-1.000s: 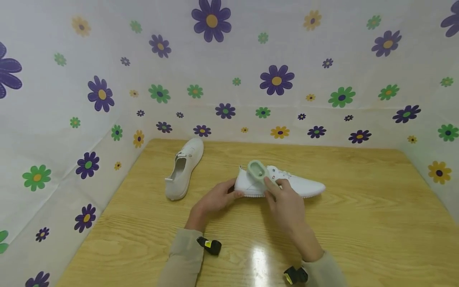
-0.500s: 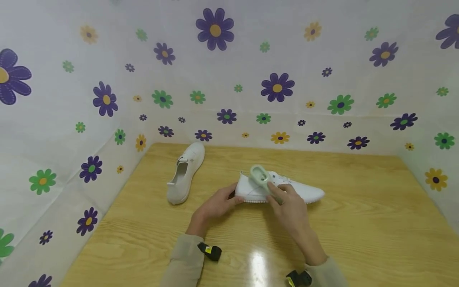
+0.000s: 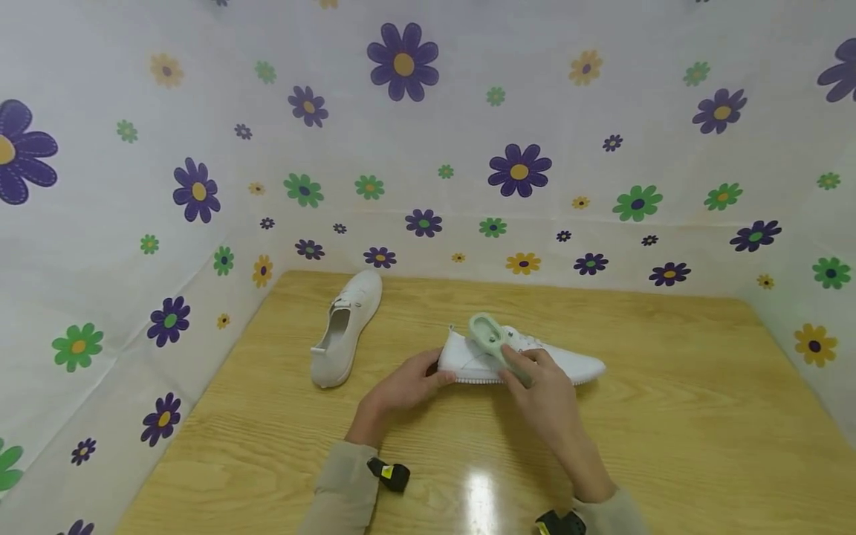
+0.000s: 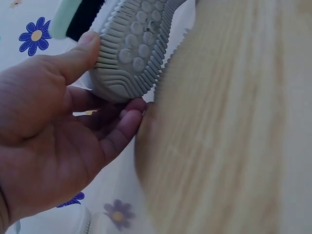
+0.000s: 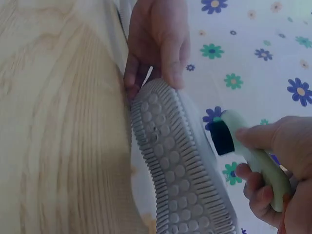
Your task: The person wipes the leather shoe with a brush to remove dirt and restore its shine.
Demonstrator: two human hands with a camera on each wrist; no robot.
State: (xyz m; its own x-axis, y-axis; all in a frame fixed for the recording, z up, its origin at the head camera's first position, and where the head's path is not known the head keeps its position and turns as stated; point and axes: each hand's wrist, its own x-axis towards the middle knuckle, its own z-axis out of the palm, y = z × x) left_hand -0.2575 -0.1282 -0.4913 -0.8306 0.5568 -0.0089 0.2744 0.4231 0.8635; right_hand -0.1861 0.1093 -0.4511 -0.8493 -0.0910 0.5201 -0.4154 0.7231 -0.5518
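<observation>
A white lace-up shoe (image 3: 571,365) lies with its toe to the right, slightly tilted so that the ridged grey sole (image 5: 173,156) faces the wrist cameras. Its heel is pinched by my left hand (image 3: 409,383), the thumb on the near side and the fingers behind and below, as the left wrist view shows. My right hand (image 3: 545,390) grips the handle of a pale green brush (image 3: 487,334). Dark bristles (image 5: 222,138) on the brush face the near side of the shoe's upper, around the heel-to-middle part. Whether the bristles touch it is hard to tell.
A second white shoe (image 3: 346,331) stands on the wooden table (image 3: 669,431) to the left, toe toward the back. Flower-printed white sheets (image 3: 441,111) rise behind the table and at both sides.
The brush has slid slightly toward the toe along the shoe's side. My left hand keeps its hold on the heel. The head view has tilted up a little.
</observation>
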